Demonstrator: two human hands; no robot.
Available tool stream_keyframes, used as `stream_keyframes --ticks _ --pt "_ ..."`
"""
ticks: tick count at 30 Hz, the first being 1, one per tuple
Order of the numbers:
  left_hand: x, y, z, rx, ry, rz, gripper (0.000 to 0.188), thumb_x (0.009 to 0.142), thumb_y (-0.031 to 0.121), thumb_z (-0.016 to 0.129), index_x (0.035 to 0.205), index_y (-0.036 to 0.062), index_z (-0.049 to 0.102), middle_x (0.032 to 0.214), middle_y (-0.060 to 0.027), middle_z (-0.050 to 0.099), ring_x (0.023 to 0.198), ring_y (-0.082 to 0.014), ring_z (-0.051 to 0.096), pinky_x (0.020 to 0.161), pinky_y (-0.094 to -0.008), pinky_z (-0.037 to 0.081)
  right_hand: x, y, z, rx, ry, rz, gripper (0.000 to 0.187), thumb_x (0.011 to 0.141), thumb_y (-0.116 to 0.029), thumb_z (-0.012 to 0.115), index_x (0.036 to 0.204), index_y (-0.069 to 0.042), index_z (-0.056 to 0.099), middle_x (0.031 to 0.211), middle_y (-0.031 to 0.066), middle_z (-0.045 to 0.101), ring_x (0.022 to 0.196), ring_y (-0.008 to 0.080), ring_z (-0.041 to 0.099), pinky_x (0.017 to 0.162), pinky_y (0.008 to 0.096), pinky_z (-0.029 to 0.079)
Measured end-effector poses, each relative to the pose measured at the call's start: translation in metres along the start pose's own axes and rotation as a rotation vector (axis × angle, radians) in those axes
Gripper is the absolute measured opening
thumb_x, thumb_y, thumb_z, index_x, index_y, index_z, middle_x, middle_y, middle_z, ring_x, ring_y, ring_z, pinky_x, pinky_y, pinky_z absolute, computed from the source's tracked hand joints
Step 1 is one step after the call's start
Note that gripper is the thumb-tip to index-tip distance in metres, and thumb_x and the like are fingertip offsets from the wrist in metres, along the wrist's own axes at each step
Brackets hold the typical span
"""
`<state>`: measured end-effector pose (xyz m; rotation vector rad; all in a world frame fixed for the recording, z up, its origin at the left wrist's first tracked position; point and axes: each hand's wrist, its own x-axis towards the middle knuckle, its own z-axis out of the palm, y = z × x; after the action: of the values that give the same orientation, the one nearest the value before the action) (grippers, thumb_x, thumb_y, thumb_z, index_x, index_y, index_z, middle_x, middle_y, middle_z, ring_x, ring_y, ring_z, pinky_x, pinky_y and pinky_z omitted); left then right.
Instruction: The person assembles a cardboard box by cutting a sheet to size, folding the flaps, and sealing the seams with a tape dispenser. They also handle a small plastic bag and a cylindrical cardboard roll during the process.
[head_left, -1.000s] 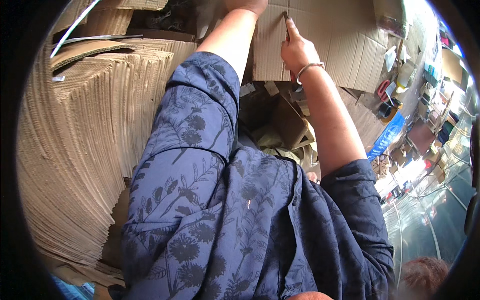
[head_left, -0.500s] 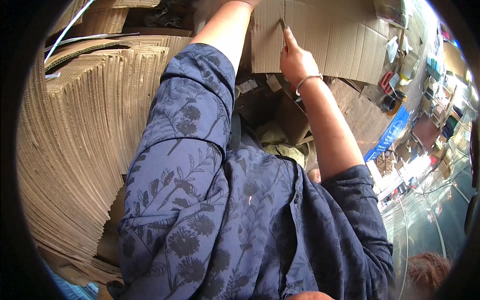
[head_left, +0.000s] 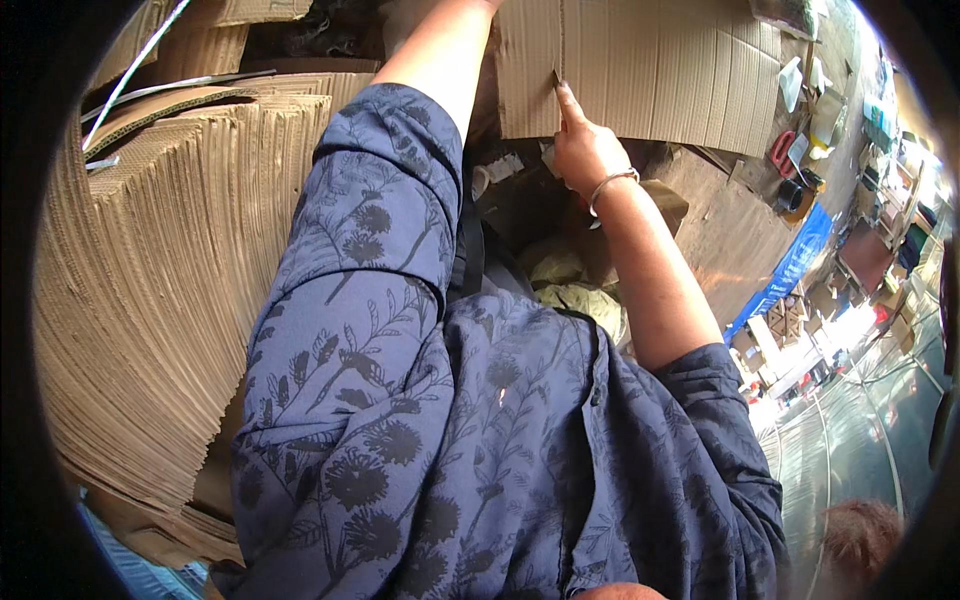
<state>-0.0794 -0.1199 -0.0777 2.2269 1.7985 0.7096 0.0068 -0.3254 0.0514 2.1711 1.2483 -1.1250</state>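
Note:
A sheet of corrugated cardboard (head_left: 660,75) lies flat ahead of me, its near edge facing me. My right hand (head_left: 588,155) is over that edge, closed on a slim, dark, pointed knife (head_left: 556,76). My index finger stretches along the knife, and its tip touches the cardboard. A thin dark line runs from the tip towards the far side of the sheet. Most of the knife is hidden in my fingers. My left forearm (head_left: 435,55) reaches forward past the sheet's left side; the left hand is beyond the upper edge of the picture.
A tall stack of cardboard sheets (head_left: 180,270) stands close on my left. At right, red-handled scissors (head_left: 782,152) and a black roll (head_left: 790,192) lie near a blue printed strip (head_left: 785,270). Below the sheet is a cluttered gap with a yellowish bundle (head_left: 585,300).
The knife and my right hand have come nearer to me along the cardboard, towards its near edge. More of the dark line shows behind the tip. My left forearm has barely shifted.

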Motion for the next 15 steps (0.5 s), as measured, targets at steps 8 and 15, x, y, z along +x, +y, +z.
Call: stream_keyframes --ticks 8,15 --pt "0.002 0.006 -0.007 -0.007 -0.124 -0.031 0.057 0.089 0.044 0.055 0.136 0.0127 0.044 0.141 -0.0188 0.04 0.117 -0.0375 0.051 0.094 -0.0485 0.044 0.004 0.005 0.001 0.059 -0.022 -0.009 0.069 0.086 -0.01 0.045 0.149 -0.025 0.024 0.105 0.0262 0.064 0.1 0.037 0.064 0.087 0.0459 0.049" --pt "0.006 -0.007 0.006 -0.001 -0.031 0.013 0.061 0.087 0.04 0.061 0.136 0.0129 0.038 0.138 -0.0199 0.041 0.117 -0.0395 0.05 0.092 -0.0497 0.045 -0.021 0.038 0.01 -0.04 -0.165 0.028 0.071 0.087 -0.011 0.042 0.151 -0.025 0.017 0.107 0.025 0.064 0.1 0.0362 0.064 0.089 0.0457 0.048"
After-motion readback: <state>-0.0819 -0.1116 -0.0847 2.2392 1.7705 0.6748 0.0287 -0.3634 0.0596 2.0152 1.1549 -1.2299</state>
